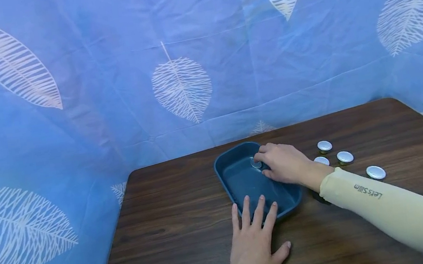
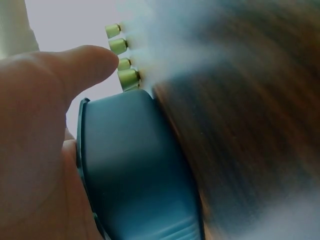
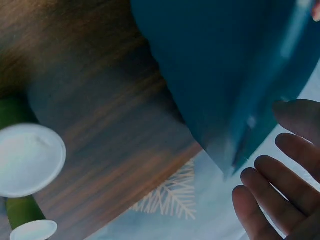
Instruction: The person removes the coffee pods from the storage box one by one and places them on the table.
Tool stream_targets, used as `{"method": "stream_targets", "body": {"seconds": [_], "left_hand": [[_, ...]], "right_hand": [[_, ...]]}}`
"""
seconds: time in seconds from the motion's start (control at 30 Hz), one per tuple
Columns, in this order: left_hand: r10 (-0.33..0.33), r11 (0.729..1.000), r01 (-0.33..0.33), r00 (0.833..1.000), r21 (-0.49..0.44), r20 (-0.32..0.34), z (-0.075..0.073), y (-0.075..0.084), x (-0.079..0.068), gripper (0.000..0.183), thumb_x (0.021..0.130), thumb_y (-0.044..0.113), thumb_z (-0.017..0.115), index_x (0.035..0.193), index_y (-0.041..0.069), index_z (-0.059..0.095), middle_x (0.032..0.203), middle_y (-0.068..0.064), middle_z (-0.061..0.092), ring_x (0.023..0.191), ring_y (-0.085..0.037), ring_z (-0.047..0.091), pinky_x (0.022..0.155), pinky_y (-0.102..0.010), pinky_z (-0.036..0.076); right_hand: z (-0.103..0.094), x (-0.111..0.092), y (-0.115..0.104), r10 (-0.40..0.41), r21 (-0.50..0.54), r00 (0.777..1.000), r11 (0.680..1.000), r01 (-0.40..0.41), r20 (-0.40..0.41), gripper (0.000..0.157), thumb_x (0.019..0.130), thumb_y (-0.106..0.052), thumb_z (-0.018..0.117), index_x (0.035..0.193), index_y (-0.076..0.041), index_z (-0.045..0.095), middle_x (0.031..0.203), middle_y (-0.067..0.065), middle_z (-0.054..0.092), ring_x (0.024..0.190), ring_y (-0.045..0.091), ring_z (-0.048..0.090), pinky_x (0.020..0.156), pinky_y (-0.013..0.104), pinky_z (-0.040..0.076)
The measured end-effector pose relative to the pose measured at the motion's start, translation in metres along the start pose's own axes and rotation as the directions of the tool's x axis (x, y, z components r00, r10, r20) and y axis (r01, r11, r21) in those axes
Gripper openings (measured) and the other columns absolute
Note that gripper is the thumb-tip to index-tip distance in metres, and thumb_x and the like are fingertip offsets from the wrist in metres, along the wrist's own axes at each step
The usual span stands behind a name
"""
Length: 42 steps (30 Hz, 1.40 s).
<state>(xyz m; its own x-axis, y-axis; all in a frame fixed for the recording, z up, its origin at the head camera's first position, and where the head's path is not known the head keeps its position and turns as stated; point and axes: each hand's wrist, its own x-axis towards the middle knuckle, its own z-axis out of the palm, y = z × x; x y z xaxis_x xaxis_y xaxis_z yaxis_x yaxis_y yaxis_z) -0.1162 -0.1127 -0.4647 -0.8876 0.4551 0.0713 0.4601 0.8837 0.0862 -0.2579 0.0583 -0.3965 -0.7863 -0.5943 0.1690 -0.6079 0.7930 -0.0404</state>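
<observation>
A dark blue-green tray [image 1: 238, 186] with rounded corners stands on the table. My left hand [image 1: 250, 245] has its fingers spread, the fingertips at the tray's near rim; in the left wrist view its thumb points out beside the tray [image 2: 135, 165]. Inside the tray, toward its far right, my right hand [image 1: 283, 162] reaches over a small round-topped capsule [image 1: 255, 163], index fingertip at its edge. The right wrist view shows the right hand [image 3: 280, 185] with separated fingers and nothing between them; that capsule cannot be made out there.
Several silver-lidded capsules [image 1: 345, 157] stand right of the tray, partly behind the right forearm; up close their bodies [image 2: 119, 46] look green. The dark wood table [image 1: 174, 217] ends at a blue leaf-patterned cloth [image 1: 110, 96] behind.
</observation>
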Motion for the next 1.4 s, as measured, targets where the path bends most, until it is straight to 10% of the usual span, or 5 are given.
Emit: {"method": "stream_targets", "body": {"seconds": [0.7,1.4], "left_hand": [[0.002,1.000,-0.002,1.000,0.005,-0.013,-0.002,-0.001,0.000,0.079,0.089,0.072,0.041,0.155,0.037,0.015,0.163,0.001,0.016,0.150,-0.035,0.010,0.114,-0.067,0.011],[0.012,1.000,-0.012,1.000,0.015,-0.022,-0.001,0.000,0.000,0.079,0.090,0.072,0.040,0.155,0.036,0.013,0.163,-0.001,0.015,0.149,-0.039,0.011,0.114,-0.066,0.011]], "right_hand": [[0.009,0.031,0.000,-0.044,-0.026,0.991,0.999,0.047,0.129,0.047,0.084,-0.022,0.076,0.127,-0.008,0.063,0.123,0.013,0.062,0.112,0.028,0.061,0.087,0.044,0.055],[0.019,0.045,0.003,-0.067,-0.096,0.937,0.990,0.106,0.343,0.036,0.092,-0.012,0.065,0.128,-0.010,0.063,0.124,0.013,0.062,0.115,0.031,0.059,0.089,0.045,0.054]]}}
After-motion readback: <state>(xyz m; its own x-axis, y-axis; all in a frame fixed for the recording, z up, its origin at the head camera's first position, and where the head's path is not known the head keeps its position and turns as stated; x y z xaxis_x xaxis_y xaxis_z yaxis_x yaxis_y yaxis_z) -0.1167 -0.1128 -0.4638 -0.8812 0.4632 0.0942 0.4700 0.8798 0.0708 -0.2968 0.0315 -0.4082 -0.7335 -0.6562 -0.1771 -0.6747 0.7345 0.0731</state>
